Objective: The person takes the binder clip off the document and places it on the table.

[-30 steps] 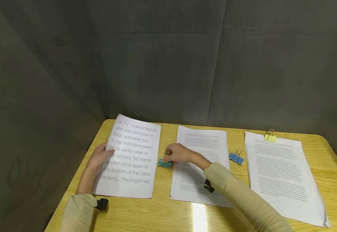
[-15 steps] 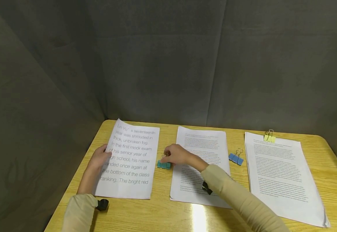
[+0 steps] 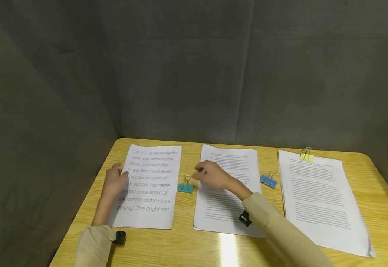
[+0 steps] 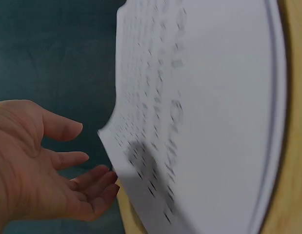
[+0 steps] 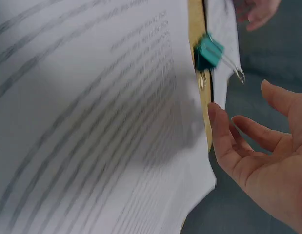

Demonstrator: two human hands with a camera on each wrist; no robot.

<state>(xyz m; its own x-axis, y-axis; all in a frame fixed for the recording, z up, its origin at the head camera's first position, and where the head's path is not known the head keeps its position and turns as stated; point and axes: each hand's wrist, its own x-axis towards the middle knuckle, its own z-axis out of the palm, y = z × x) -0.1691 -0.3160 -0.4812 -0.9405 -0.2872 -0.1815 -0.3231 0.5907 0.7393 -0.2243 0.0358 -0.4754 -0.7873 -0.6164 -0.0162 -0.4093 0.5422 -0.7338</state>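
The left stack of paper (image 3: pixel 148 185), printed in large type, lies flat on the table. My left hand (image 3: pixel 114 180) hovers at its left edge, thumb and fingers apart; the left wrist view shows nothing held. A teal binder clip (image 3: pixel 185 188) stands between the left stack and the middle stack of paper (image 3: pixel 229 218), its wire handles upward. Just right of that clip, my right hand (image 3: pixel 214 174) is above the middle stack with loosely bent fingers. In the right wrist view a gap separates the fingertips (image 5: pixel 216 109) from the teal clip (image 5: pixel 208 51).
A blue binder clip (image 3: pixel 268 181) lies between the middle and right stacks. The right stack of paper (image 3: pixel 321 207) carries a yellow binder clip (image 3: pixel 306 157) at its top edge. Behind the wooden table (image 3: pixel 147 246) hangs a dark grey curtain (image 3: pixel 180 74).
My right hand has let go of the teal clip and drawn back to the right. My left hand has released the left stack, which now lies flatter.
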